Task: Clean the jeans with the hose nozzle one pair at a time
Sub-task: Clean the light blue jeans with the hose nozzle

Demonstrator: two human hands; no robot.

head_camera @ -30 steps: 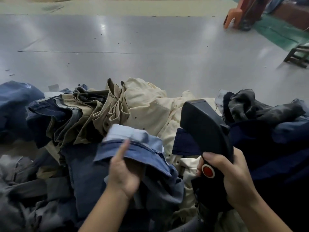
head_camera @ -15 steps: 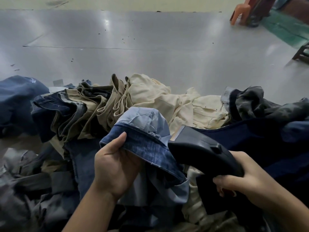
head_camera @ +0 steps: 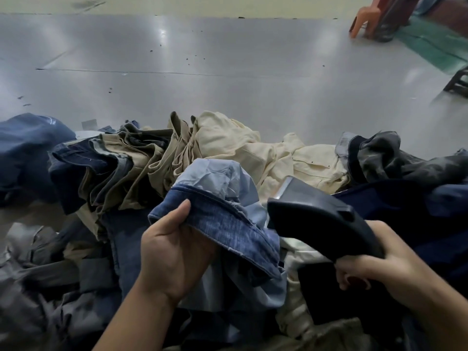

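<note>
Left hand (head_camera: pixel 174 252) at lower centre grips the blue jeans (head_camera: pixel 222 224), thumb on top of the folded hem w/ the other fingers curled under the cloth, pale inside of the leg turned out above. Right hand (head_camera: pixel 374 269) at lower right has its fingers wrapped round the handle of the black hose nozzle (head_camera: pixel 319 219); nozzle head points up-left, just beside the hem. Both sit over a pile of trousers (head_camera: pixel 228 145), cream, khaki, navy & grey, across the middle of the frame. Grey counter (head_camera: pixel 228 59) fills the upper half; orange chair (head_camera: pixel 364 19) upper right.
</note>
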